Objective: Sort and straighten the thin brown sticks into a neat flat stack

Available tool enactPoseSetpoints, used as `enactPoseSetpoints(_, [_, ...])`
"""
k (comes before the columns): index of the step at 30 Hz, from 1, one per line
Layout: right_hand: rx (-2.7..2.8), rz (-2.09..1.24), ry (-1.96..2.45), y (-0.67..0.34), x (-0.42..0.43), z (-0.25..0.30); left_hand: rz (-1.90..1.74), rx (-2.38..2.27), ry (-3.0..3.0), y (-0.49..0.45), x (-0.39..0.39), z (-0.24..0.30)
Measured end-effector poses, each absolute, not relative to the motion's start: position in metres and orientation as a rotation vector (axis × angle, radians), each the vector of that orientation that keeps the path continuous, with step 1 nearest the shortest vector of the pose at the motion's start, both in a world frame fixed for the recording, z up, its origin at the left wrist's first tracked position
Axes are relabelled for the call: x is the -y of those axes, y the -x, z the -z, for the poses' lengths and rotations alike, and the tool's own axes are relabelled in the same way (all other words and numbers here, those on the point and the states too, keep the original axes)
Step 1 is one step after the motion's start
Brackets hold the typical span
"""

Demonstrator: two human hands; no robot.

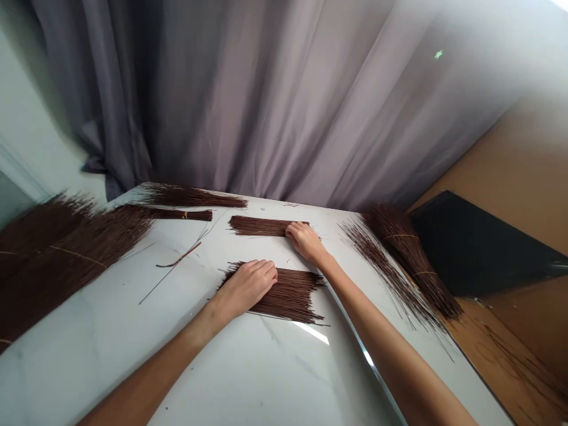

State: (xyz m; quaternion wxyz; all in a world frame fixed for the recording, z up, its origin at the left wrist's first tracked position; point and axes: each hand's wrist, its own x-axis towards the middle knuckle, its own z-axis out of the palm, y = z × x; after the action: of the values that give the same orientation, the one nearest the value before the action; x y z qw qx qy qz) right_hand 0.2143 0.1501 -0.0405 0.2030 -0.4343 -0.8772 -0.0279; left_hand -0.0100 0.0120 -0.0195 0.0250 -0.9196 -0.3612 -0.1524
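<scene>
Near sticks [297, 290]: mid-frame, on the table [213, 373]
Far sticks [257, 225]: just above them
Left hand [251, 285]: over near sticks, fingers together; can't tell if clamped
Right hand [305, 239]: on far sticks' right end, fingers together; grip unclear

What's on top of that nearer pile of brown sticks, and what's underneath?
The left hand is on top of the nearer pile. White tabletop shows around it, but the surface directly underneath and the sticks below the hand are covered.
</scene>
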Motion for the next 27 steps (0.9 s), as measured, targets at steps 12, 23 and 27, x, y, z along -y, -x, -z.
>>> enactPoseSetpoints(12, [2.267,0.009,1.190,-0.220,-0.133,0.034,0.770,1.419,3.046,0.017,-0.006,-0.002])
enactPoseSetpoints(23, [1.686,-0.139,1.217,-0.209,-0.053,-0.007,1.641,2.073,3.121,0.022,-0.022,0.009])
enactPoseSetpoints(27, [1.774,-0.311,1.307,-0.196,0.002,0.002,1.939,2.078,3.231,0.016,-0.021,0.017])
